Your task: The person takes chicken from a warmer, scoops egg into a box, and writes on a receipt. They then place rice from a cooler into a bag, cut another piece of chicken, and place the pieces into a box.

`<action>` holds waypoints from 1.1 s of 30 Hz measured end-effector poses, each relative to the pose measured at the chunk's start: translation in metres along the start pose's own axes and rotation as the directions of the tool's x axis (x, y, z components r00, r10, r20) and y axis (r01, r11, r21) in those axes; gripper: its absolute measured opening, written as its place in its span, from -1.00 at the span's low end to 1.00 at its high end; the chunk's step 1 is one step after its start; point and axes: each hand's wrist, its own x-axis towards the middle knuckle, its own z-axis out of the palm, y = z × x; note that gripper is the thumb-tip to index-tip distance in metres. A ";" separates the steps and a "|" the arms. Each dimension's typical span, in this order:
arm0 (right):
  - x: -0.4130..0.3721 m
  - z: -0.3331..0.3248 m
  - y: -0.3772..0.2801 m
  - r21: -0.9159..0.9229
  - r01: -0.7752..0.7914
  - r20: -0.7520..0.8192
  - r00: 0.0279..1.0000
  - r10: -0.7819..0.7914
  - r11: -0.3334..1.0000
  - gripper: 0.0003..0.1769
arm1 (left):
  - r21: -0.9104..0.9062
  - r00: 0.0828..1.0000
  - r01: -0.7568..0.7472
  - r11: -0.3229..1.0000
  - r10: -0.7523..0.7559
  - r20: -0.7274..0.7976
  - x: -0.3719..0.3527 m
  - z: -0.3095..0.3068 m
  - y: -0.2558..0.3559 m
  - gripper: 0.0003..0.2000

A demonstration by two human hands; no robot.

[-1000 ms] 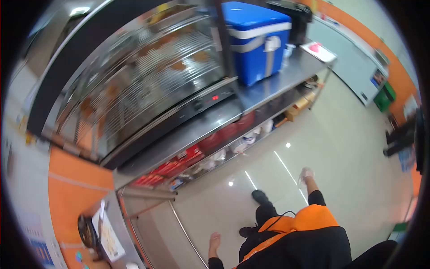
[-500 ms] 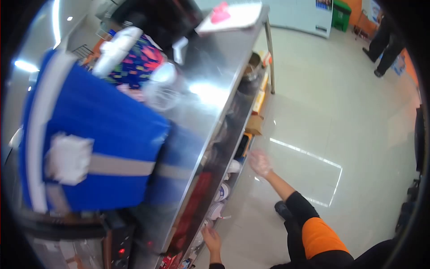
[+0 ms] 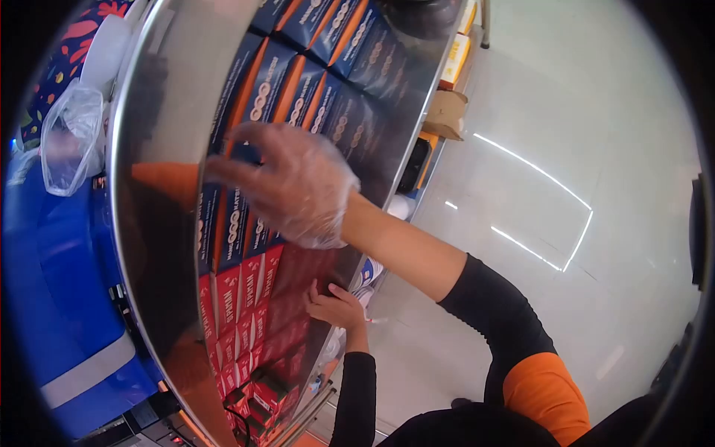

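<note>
Reaching below the counter (image 3: 160, 97) edge, gloved right hand (image 3: 298, 186) spreads open over blue boxes (image 3: 262, 93); left hand (image 3: 335, 307) lies open against red boxes (image 3: 246, 292) — a tug could spill the tight rows.

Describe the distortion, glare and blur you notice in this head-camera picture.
Head view: the fisheye lens bends the steel counter edge into an arc and blackens the corners; bright streaks of light glare on the glossy floor; the gloved right hand looks slightly soft, while the blue boxes under it stay fairly sharp; the counter top mirrors an orange smear.
</note>
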 end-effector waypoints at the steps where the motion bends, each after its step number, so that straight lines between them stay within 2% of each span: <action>1: 0.006 0.002 -0.009 0.030 0.044 0.084 0.995 -0.046 0.999 -0.51 | 0.015 1.000 -0.021 1.000 0.021 -0.010 -0.001 0.000 -0.002 -0.63; 3: 0.017 0.002 -0.027 0.097 0.119 0.244 0.960 -0.140 0.988 -0.40 | 0.034 0.998 -0.057 0.998 0.057 -0.006 -0.003 0.001 -0.007 -0.65; 4: 0.024 0.010 -0.034 -0.040 0.155 0.417 0.900 -0.125 0.987 -0.35 | 0.036 0.998 -0.067 0.997 0.067 0.001 -0.003 0.005 -0.008 -0.65; 8: 0.022 0.032 -0.037 -0.125 0.214 0.448 0.883 -0.138 0.969 -0.46 | 0.075 0.991 -0.119 0.990 0.113 0.074 -0.002 0.006 -0.012 -0.65; 11: 0.020 0.048 -0.045 -0.131 0.184 0.460 0.882 -0.105 0.974 -0.51 | -0.089 0.984 -0.120 0.989 0.130 0.125 0.005 -0.005 -0.011 -0.58; 13: 0.018 0.056 -0.047 -0.146 0.169 0.471 0.878 -0.082 0.975 -0.54 | -0.118 0.985 -0.144 0.983 0.153 0.074 0.026 -0.024 -0.025 -0.48; 15: 0.008 0.055 -0.049 -0.167 0.131 0.486 0.873 -0.034 0.977 -0.56 | -0.081 0.981 -0.111 0.991 0.096 -0.166 0.064 -0.061 -0.039 -0.42; 17: 0.009 0.044 -0.055 -0.149 0.084 0.521 0.854 0.006 0.985 -0.57 | 0.144 0.934 -0.135 0.980 0.175 -0.313 0.103 -0.104 -0.051 -0.41; 20: 0.002 0.031 -0.070 -0.165 0.070 0.515 0.857 0.026 0.984 -0.56 | 0.155 0.953 -0.186 0.970 0.217 -0.214 0.131 -0.125 -0.096 -0.39; 21: -0.003 0.024 -0.076 -0.176 0.073 0.505 0.863 0.026 0.982 -0.56 | 0.151 0.961 -0.183 0.971 0.209 -0.180 0.136 -0.129 -0.106 -0.42; 24: -0.018 -0.024 -0.098 -0.226 0.105 0.317 0.948 -0.029 0.968 -0.69 | 0.156 0.979 -0.152 0.976 0.170 -0.113 0.134 -0.133 -0.121 -0.51; 26: -0.032 -0.048 -0.107 -0.156 0.023 0.374 0.927 0.037 0.987 -0.73 | 0.158 0.986 -0.131 0.979 0.145 -0.077 0.131 -0.135 -0.126 -0.57; 28: -0.067 -0.084 -0.125 -0.222 -0.052 0.269 0.957 0.112 0.974 -0.70 | 0.169 0.992 -0.103 0.980 0.113 -0.050 0.122 -0.141 -0.131 -0.63; 29: -0.079 -0.100 -0.127 -0.210 -0.079 0.219 0.968 0.126 0.974 -0.77 | 0.186 0.994 -0.095 0.978 0.103 -0.036 0.116 -0.145 -0.129 -0.66; 31: -0.110 -0.145 -0.138 -0.389 -0.098 0.275 0.937 0.217 0.916 -0.79 | 0.212 0.998 -0.066 0.975 0.068 0.002 0.095 -0.152 -0.123 -0.72; 32: -0.121 -0.174 -0.143 -0.361 -0.130 0.319 0.913 0.253 0.924 -0.76 | 0.224 0.998 -0.063 0.973 0.060 0.023 0.082 -0.157 -0.115 -0.74; 33: -0.129 -0.202 -0.158 -0.418 -0.180 0.359 0.868 0.344 0.890 -0.72 | 0.233 0.997 -0.068 0.970 0.058 0.046 0.067 -0.162 -0.107 -0.77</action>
